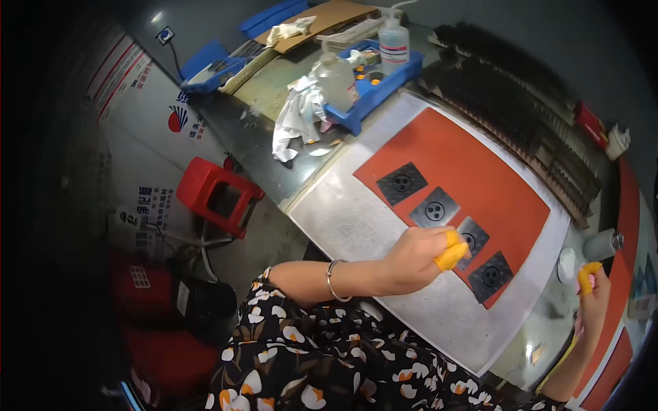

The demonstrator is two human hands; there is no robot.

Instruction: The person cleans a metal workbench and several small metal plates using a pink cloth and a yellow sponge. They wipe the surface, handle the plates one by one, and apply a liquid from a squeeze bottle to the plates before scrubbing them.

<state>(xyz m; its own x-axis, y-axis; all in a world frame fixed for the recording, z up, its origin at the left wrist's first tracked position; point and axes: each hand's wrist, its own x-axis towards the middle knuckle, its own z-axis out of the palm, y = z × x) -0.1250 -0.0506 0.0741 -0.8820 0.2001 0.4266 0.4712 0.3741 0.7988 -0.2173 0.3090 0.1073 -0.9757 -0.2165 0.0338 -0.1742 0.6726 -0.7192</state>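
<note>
Red mat (504, 178) is taken as ref. pt. On it, along its lower-left side, four sq. plates are laid in a slanting row: 1st plate (393, 189), 2nd plate (419, 211), 3rd plate (478, 230), 4th plate (499, 264), the last set close to mat's bottom corner. Gaps betw. neighbours are narrow. A broad strip of bare red is left on mat's upper-right side. Mat is bordered by a pale board (343, 219), w/ a wide free margin at lower left & a thin one at upper right, where dark racks (507, 103) are lined up just beyond. Mat's upper-left end is hemmed in by blue tray (373, 104) & white cloth (296, 125).

Left hand (421, 260) is held at mat's lower-left edge, 3rd plate partly hidden by it; fingers are curled, tips drawn tog.; whether anything is pinched can't be told. Right hand (595, 291) is held off mat's right side, past the board, near a white disc (567, 266); fingers are bent, a pinkish bit is seen by them, grip can't be told. Yellow cots (451, 252) are worn on both.

Mat's surface: matte, flat. Plates: dark, dull sheen, each w/ round centre & three dark spots. Board: grainy. Racks: ridged, comb-like. Cloth: creased, soft-looking.
</note>
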